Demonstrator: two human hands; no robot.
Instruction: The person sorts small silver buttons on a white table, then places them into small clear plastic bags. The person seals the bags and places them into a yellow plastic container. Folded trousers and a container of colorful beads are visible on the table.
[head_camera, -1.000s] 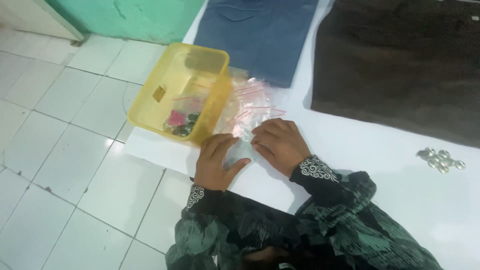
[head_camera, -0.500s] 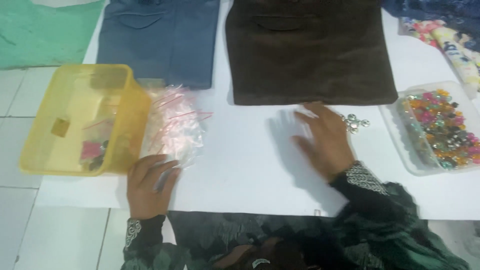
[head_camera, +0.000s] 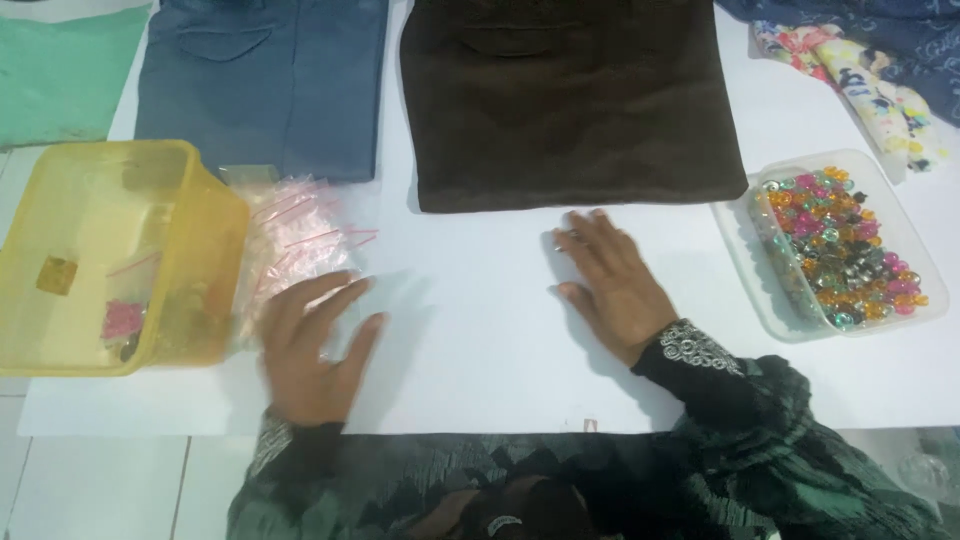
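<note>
Both hands lie flat, palms down, on a white worktop (head_camera: 480, 330). The left hand (head_camera: 310, 350) has its fingers spread and its grip open, holding nothing; its fingertips touch or overlap the near edge of a heap of small clear bags with pink seals (head_camera: 300, 240), which sits just ahead and slightly left of it. The hand is a little blurred, so whether a bag lies pinned under the fingers cannot be told. Beside the bags, to the left, stands a yellow plastic tub (head_camera: 200, 250), tilted, with a few small pink bits and a brown scrap inside.

The right hand (head_camera: 610, 280) also rests with its grip open and empty, fingers pointing toward the lower hem of a folded dark brown garment (head_camera: 570, 110), just short of it. Something small and shiny shows by its forefinger, too small to make out. Well to the right of that hand is a clear tray (head_camera: 760, 290) full of coloured beads. A folded blue garment (head_camera: 270, 80) lies beside the brown one, a green cloth (head_camera: 60, 70) at far left, and a flowered cloth (head_camera: 860, 80) at upper right
</note>
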